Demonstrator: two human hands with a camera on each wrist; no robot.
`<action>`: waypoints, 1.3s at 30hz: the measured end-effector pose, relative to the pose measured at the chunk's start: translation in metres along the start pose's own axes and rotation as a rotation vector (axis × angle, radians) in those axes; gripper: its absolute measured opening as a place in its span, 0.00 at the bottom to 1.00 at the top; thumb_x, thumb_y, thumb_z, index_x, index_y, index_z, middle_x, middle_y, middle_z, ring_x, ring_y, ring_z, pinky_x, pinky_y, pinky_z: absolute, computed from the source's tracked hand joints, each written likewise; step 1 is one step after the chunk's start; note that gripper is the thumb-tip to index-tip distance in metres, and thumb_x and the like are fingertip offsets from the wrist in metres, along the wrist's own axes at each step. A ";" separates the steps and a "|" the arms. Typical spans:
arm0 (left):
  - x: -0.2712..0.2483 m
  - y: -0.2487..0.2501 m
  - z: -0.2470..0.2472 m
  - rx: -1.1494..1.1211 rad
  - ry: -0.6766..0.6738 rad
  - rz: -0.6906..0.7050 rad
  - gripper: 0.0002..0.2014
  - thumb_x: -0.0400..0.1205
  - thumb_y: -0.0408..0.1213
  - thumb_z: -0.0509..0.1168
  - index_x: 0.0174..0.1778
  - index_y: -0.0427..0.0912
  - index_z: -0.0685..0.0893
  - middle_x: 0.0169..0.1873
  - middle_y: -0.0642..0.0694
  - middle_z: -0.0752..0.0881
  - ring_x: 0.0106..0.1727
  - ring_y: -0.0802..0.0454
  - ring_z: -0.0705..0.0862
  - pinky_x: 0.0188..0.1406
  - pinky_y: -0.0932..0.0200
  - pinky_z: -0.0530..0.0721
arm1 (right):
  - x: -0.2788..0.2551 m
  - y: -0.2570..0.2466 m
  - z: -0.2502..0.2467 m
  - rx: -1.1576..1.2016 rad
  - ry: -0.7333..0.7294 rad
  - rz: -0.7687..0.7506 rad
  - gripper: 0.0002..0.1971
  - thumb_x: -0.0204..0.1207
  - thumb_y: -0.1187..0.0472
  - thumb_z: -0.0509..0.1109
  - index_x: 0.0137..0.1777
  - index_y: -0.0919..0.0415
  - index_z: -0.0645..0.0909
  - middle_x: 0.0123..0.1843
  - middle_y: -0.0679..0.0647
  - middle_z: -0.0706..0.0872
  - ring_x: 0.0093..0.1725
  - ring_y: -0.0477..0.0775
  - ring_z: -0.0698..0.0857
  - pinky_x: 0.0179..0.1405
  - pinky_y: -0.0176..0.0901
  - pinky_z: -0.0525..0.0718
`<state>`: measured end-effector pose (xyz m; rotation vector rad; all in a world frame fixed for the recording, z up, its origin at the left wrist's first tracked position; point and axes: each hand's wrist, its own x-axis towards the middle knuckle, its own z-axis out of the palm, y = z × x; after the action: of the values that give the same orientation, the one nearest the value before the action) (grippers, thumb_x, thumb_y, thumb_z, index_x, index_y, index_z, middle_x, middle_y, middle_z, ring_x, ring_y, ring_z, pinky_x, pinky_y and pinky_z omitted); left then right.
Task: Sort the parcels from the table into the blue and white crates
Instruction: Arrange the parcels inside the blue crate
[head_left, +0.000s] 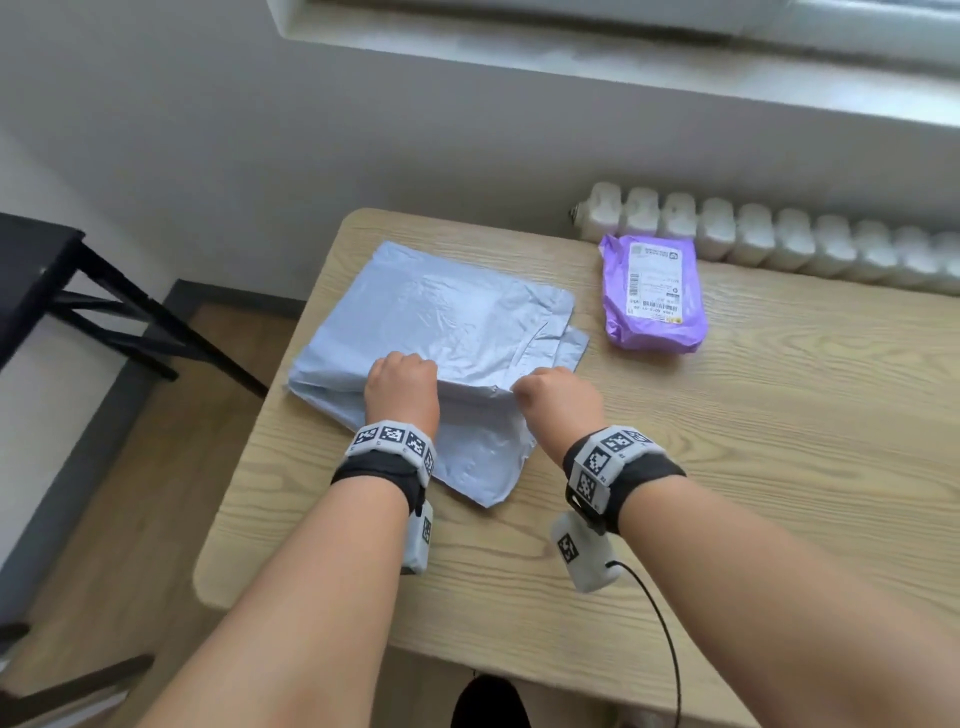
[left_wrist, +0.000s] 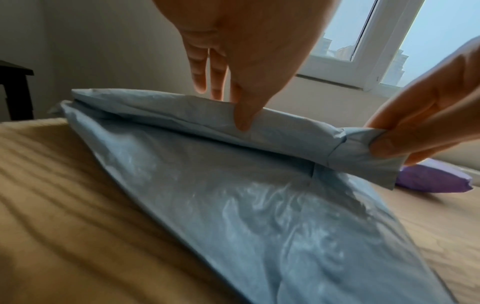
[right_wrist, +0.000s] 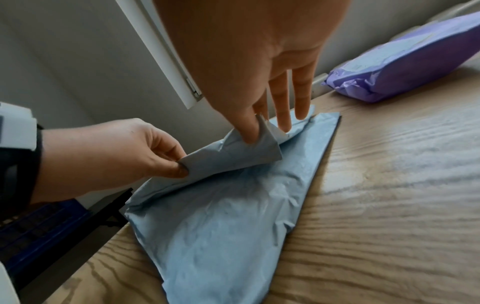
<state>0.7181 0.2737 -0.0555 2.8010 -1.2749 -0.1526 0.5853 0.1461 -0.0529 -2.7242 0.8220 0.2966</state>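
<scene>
Both hands (head_left: 401, 387) (head_left: 558, 397) pinch the grey parcel's (head_left: 441, 312) fold; right wrist shows blue crate (right_wrist: 39, 230).

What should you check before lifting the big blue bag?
1. Left hand pinches the folded edge of the pale blue plastic mailer bag: ok.
2. Right hand pinches the same edge: ok.
3. Purple plastic parcel with a white label lies apart from the bag: ok.
4. Blue crate shows past the light wooden table: ok.
5. White crate's place: cannot tell.
</scene>
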 end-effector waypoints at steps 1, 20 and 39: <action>0.000 0.003 -0.008 0.001 0.010 0.009 0.09 0.69 0.18 0.62 0.33 0.35 0.83 0.33 0.37 0.83 0.43 0.37 0.82 0.48 0.47 0.76 | -0.001 -0.001 -0.006 0.009 0.017 0.008 0.08 0.75 0.66 0.64 0.44 0.59 0.85 0.47 0.56 0.86 0.52 0.63 0.82 0.37 0.46 0.71; -0.060 0.171 -0.145 -0.026 0.324 0.041 0.10 0.66 0.16 0.68 0.36 0.35 0.80 0.32 0.37 0.83 0.34 0.38 0.83 0.40 0.49 0.80 | -0.132 0.093 -0.140 0.195 0.437 -0.070 0.10 0.84 0.54 0.61 0.48 0.58 0.79 0.47 0.53 0.84 0.47 0.60 0.83 0.40 0.50 0.79; -0.117 0.382 -0.072 -0.072 0.063 0.254 0.09 0.85 0.31 0.57 0.58 0.39 0.80 0.58 0.40 0.84 0.60 0.38 0.82 0.53 0.48 0.76 | -0.276 0.280 -0.116 0.292 0.319 0.298 0.07 0.76 0.64 0.61 0.47 0.57 0.81 0.42 0.57 0.83 0.45 0.63 0.81 0.38 0.46 0.75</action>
<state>0.3635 0.1123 0.0603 2.5342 -1.5602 -0.0939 0.2149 0.0249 0.0737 -2.4026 1.2514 -0.1940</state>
